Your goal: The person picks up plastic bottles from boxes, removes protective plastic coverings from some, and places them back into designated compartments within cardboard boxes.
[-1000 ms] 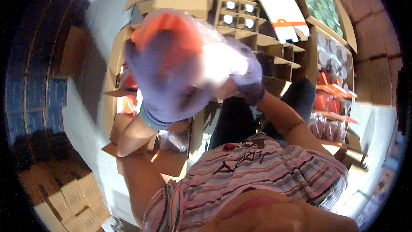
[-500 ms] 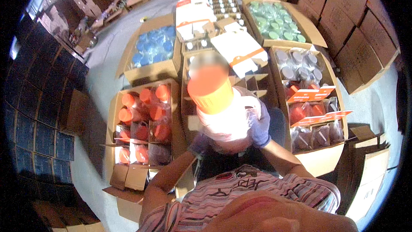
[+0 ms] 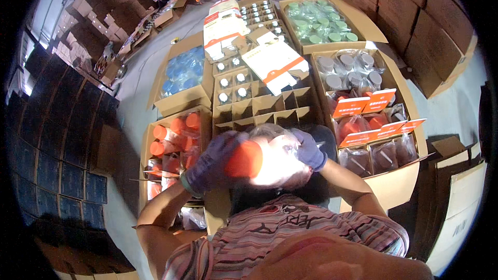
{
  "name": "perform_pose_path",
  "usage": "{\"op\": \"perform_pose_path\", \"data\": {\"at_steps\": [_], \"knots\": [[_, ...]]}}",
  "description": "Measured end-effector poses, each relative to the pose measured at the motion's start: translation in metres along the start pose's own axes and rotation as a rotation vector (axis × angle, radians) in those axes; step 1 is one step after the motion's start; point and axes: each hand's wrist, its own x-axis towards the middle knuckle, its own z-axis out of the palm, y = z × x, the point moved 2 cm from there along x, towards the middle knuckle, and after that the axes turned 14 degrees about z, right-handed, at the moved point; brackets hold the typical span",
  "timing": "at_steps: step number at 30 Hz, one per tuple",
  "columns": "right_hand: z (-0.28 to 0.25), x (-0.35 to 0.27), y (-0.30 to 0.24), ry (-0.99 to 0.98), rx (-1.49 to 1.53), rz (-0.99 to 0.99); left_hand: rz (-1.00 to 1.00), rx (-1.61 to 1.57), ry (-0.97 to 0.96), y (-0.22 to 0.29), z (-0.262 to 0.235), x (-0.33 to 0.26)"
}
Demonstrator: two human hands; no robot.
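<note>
A bottle with a large orange cap, in what looks like clear plastic wrap, lies tilted sideways in front of my chest, cap toward the left. Strong glare washes out its pale body. My left hand, in a purple glove, curls round the cap end; its fingertips are partly hidden. At the other end, my gloved right hand grips the bottle's base and wrap. Just beyond the bottle stands a divided carton, with several white-topped bottles in some of its cells.
At left, one carton holds orange-capped bottles, another blue-capped ones. On the right are cartons of grey-capped bottles with orange-white cards and of green-capped bottles. Printed cards lie on the middle carton. Stacked boxes rise at the right.
The bottle has turned from cap pointing up and away to lying sideways, cap left, closer to my body. My left hand has moved from beneath it to the cap.
</note>
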Motion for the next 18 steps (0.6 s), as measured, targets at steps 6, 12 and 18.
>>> {"op": "perform_pose_path", "data": {"at_steps": [6, 12, 18], "knots": [[-0.014, -0.016, 0.017, -0.067, -0.002, 0.069, 0.119, 0.027, -0.065, 0.01, 0.01, 0.004], [-0.039, -0.001, -0.009, -0.478, 0.161, 0.057, -0.296, -0.291, 0.283, -0.021, -0.017, -0.038], [-0.125, 0.027, 0.043, 0.21, -0.174, 0.287, -0.427, -0.402, 0.705, -0.075, 0.007, -0.117]]}}
